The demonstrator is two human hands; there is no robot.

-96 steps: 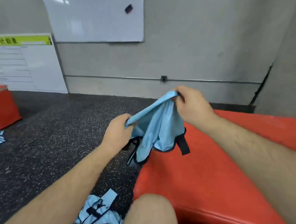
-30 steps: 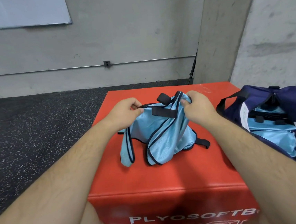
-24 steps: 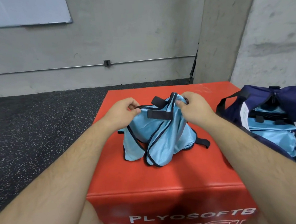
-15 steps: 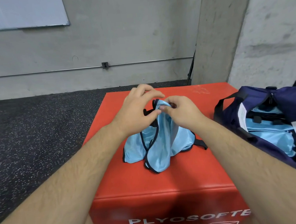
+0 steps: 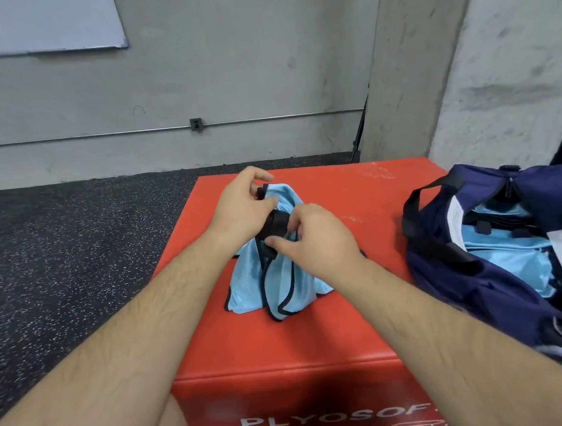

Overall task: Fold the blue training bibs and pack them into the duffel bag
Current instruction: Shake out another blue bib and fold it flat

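The bib (image 5: 277,283) lies in the middle of the frame, on the red box (image 5: 319,343). Its top is hidden behind both hands, so the fold there is hard to make out. It is gathered into a bunch, with its long axis running from top to bottom of the frame and its loose ends toward the lower edge. The cloth is shiny light blue with black trim. The left hand (image 5: 240,213) grips the gathered top with curled fingers. The right hand (image 5: 318,242) pinches a black strap (image 5: 275,225). At the right an open navy bag (image 5: 487,299), cut off by the frame edge, holds folded bibs (image 5: 506,249).
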